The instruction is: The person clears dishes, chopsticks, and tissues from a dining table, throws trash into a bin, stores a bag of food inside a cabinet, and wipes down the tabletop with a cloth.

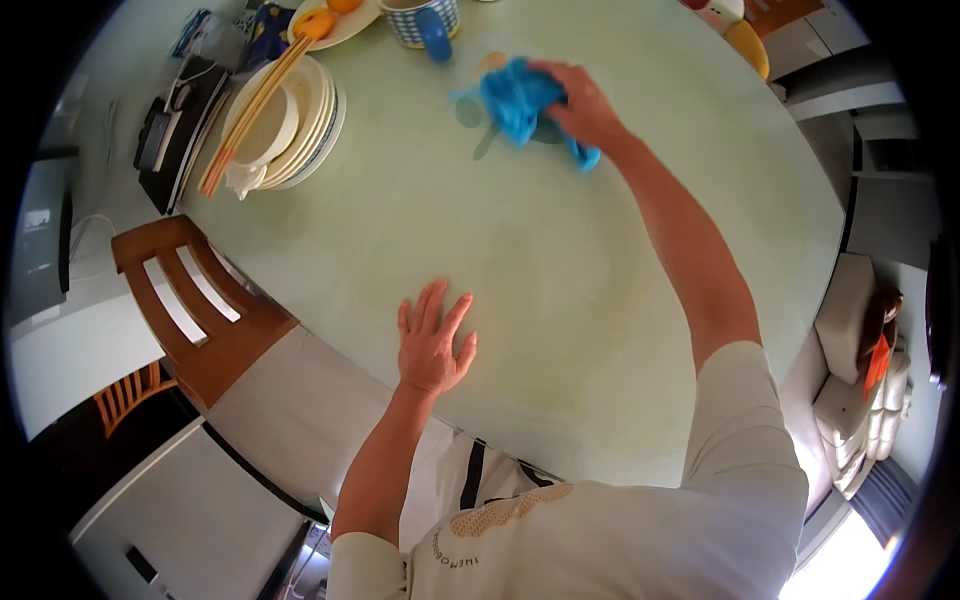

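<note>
A crumpled blue cloth (522, 100) lies on the pale green tabletop (350, 240), toward its far side. My right hand (583, 105) is closed on the cloth's right part, and its fingers are partly hidden by the folds. One end of the cloth trails down toward me. Near the table's front edge my left hand (432, 340) rests flat on the surface with its fingers spread, holding nothing. A blue-and-white checked mug (420, 22) with a blue handle stands beyond the cloth, to its left.
At the left stand stacked plates and a bowl (270, 125), with chopsticks (250, 115) laid across. Behind them, a plate holds orange fruit (315, 24). Dark flat items (180, 130) lie at the table's left edge. A brown wooden chair (200, 300) is close to the left front edge.
</note>
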Tool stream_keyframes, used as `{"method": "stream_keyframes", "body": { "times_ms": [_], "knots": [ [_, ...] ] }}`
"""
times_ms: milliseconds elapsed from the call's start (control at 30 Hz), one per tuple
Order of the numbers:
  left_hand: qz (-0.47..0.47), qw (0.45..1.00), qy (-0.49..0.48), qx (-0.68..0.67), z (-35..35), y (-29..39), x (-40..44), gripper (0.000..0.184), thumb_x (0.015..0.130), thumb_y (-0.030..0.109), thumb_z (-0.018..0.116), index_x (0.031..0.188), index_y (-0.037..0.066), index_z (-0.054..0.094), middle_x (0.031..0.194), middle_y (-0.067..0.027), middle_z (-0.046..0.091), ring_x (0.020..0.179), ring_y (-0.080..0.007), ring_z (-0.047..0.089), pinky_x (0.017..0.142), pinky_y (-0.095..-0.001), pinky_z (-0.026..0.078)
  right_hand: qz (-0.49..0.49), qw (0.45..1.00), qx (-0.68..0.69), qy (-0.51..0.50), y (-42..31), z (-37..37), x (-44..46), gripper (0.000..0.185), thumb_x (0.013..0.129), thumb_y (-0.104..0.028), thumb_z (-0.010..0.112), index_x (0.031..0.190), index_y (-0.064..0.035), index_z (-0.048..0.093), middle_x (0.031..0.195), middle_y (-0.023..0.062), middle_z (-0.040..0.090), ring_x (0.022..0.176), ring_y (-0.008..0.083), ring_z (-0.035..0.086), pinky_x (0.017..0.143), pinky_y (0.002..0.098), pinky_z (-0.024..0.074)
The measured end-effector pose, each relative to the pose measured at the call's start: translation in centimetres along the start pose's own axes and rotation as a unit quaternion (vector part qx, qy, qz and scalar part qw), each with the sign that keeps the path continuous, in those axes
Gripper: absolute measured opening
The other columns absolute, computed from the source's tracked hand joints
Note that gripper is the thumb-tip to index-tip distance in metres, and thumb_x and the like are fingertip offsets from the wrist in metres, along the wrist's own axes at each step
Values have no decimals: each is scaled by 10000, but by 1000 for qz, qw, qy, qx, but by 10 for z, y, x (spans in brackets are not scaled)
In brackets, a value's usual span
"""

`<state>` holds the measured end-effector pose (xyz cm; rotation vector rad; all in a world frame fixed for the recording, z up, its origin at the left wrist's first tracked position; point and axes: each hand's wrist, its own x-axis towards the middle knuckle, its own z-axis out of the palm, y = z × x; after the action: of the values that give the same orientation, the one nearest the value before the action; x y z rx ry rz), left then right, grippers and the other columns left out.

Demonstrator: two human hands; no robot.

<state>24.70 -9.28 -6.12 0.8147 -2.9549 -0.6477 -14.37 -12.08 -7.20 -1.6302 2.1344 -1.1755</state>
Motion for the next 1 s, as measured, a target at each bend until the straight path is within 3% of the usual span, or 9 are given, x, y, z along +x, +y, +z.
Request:
{"method": "stream_keyframes", "body": {
  "times_ms": [67, 133, 200, 400, 467, 700, 833, 933, 1000],
  "knots": [
    [-2, 1000, 2, -1, 2, -1, -1, 569, 764, 239, 622, 1302, 223, 437, 1418, -127, 306, 1292, -314, 304, 1025, -570, 200, 29, 999, 4, 43, -7, 21, 15, 526, 693, -65, 606, 1203, -176, 538, 1118, 94, 584, 1021, 341, 506, 917, 429, 413],
    [-4, 1000, 10, 0, 2, -2, 0, 566, 766, 243, 621, 1301, 226, 437, 1417, -126, 308, 1290, -312, 310, 1024, -571, 202, -20, 994, -102, -44, -33, 61, 6, 578, 650, -5, 618, 1199, -166, 533, 1134, 101, 577, 1060, 312, 503, 952, 408, 393],
    [-1, 1000, 4, -9, 0, -2, 0, 562, 768, 238, 619, 1300, 231, 438, 1412, -126, 317, 1285, -310, 321, 1022, -572, 206, -115, 977, -1, -177, -71, 78, -14, 587, 614, -9, 633, 1178, -140, 537, 1133, 87, 577, 1038, 320, 500, 934, 421, 392],
    [-11, 1000, -1, -22, -4, -1, -1, 537, 782, 253, 618, 1291, 231, 448, 1417, -107, 322, 1289, -292, 325, 1028, -552, 218, -44, 997, 22, -66, -79, 121, 53, 492, 703, -124, 610, 1184, -205, 540, 1151, 31, 572, 1061, 282, 499, 855, 427, 422],
    [-9, 1000, 0, -26, -3, -3, 1, 530, 785, 254, 617, 1288, 230, 451, 1418, -103, 322, 1290, -290, 325, 1031, -546, 218, -76, 990, -103, -68, -97, 132, 41, 551, 646, -56, 644, 1172, -188, 544, 1130, 65, 577, 1029, 302, 515, 858, 401, 435],
    [1, 999, 28, -19, -1, -8, -1, 528, 789, 260, 613, 1289, 228, 446, 1417, -101, 318, 1299, -279, 309, 1038, -544, 216, -153, 936, 43, -315, -132, 112, -40, 590, 620, 21, 615, 1171, -181, 545, 1131, 46, 570, 1035, 302, 494, 891, 410, 413],
    [10, 999, 40, -17, -1, -5, -5, 518, 783, 254, 618, 1268, 191, 450, 1398, -107, 334, 1294, -295, 309, 1037, -539, 240, -236, 940, 103, -224, -176, 162, 22, 534, 663, 15, 586, 1158, -185, 561, 1154, 38, 567, 1061, 305, 489, 902, 434, 396],
    [17, 997, 67, -43, 6, -12, -8, 495, 776, 251, 628, 1230, 141, 464, 1367, -108, 363, 1273, -305, 331, 1030, -533, 263, -157, 936, 22, -314, -213, 208, 35, 453, 729, -30, 551, 1138, -224, 573, 1162, 6, 570, 1083, 274, 488, 889, 431, 391],
    [34, 994, 83, -60, 10, -17, -11, 481, 773, 251, 632, 1209, 125, 472, 1354, -106, 374, 1260, -305, 345, 1029, -528, 270, -235, 932, -76, -265, -204, 220, 22, 397, 782, -66, 510, 1121, -260, 578, 1157, -29, 576, 1104, 241, 483, 883, 414, 383]
  ]
}}
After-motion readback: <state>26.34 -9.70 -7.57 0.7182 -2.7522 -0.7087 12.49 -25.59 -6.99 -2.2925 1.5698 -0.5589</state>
